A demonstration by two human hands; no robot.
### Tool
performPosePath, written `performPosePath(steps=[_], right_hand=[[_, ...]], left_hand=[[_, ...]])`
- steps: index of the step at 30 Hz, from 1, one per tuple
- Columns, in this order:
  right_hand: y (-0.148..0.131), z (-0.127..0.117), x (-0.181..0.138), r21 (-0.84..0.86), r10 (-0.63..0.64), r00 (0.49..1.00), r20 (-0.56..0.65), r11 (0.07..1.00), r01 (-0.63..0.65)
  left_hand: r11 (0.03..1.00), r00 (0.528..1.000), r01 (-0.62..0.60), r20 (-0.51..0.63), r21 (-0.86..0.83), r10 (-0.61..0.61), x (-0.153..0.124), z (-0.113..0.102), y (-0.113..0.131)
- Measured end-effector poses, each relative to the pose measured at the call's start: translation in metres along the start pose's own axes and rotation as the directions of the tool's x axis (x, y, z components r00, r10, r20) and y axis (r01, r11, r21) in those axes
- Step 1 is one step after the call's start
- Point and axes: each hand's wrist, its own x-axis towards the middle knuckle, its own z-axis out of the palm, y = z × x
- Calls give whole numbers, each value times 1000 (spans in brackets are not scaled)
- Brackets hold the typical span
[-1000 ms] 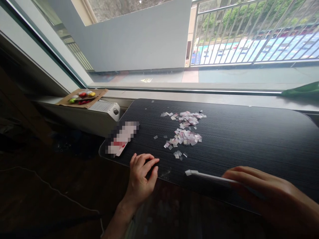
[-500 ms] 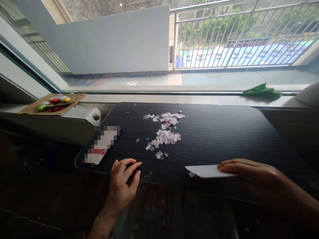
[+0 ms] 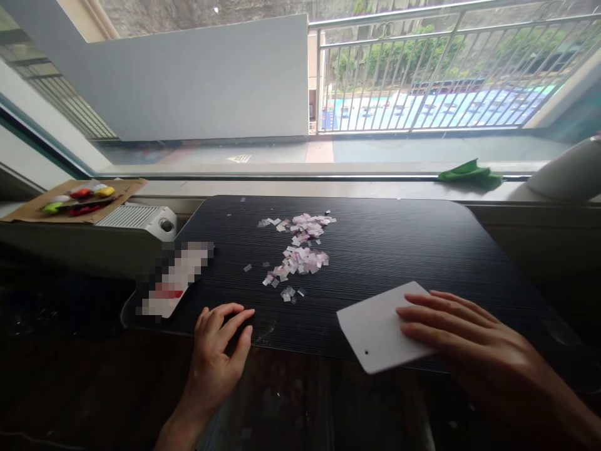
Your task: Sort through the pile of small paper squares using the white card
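My right hand (image 3: 462, 329) grips a white card (image 3: 380, 326) with a small dark hole near its lower corner. The fingers lie over its upper face; the thumb is hidden beneath. The card's broad face is tilted up, close to the table's front edge. At the front left, my left hand (image 3: 220, 344) rests with fingers bent and thumb apart, holding nothing. Beyond it are two heaps of small pinkish-white squares, a nearer heap (image 3: 303, 258) and a farther heap (image 3: 307, 227). A few clear squares (image 3: 290, 294) lie nearer to me.
The dark table (image 3: 399, 244) stands against a window sill. On its left lies a blurred-out flat item (image 3: 176, 282). Beyond that are a white heater (image 3: 138, 216) and cardboard (image 3: 23, 210) bearing colourful objects. A green cloth (image 3: 472, 175) sits on the sill.
The card, seen nearly edge-on before, has turned to show its broad face, and my right hand turned with it. Everything sits slightly farther left in view. My left hand keeps its pose.
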Motion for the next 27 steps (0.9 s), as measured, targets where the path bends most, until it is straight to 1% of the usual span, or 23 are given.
performPosePath(steps=[2,5,8,13,16,18,22,25,26,27], right_hand=[[-3,6,10,3,-82,995,63,997,82],[-12,14,15,7,-104,990,95,995,104],[-18,22,12,10,-67,997,48,998,67],[-26,35,0,119,-44,997,-69,992,52],[-31,37,-6,166,25,995,-99,986,-8],[-35,36,-8,184,35,994,-102,983,-16],[-43,38,-2,216,-7,993,-114,976,31],[-49,42,6,255,32,978,-205,967,21],[-50,42,9,267,42,976,-216,963,18],[-52,42,12,277,44,979,-199,961,13]], left_hand=[[1000,1000,-9,-4,5,9,0,0,1],[1000,1000,-10,-16,13,10,0,0,1],[1000,1000,-19,-24,19,19,0,0,1],[999,999,-41,-2,35,41,0,-1,1],[999,999,-33,-4,37,33,0,0,1],[999,1000,-25,-3,38,25,0,0,2],[999,1000,-18,6,30,18,0,-1,2],[999,1000,-20,0,29,20,0,-2,3],[999,1000,-18,-3,28,18,1,-2,3],[1000,1000,-14,-1,26,14,1,-2,4]])
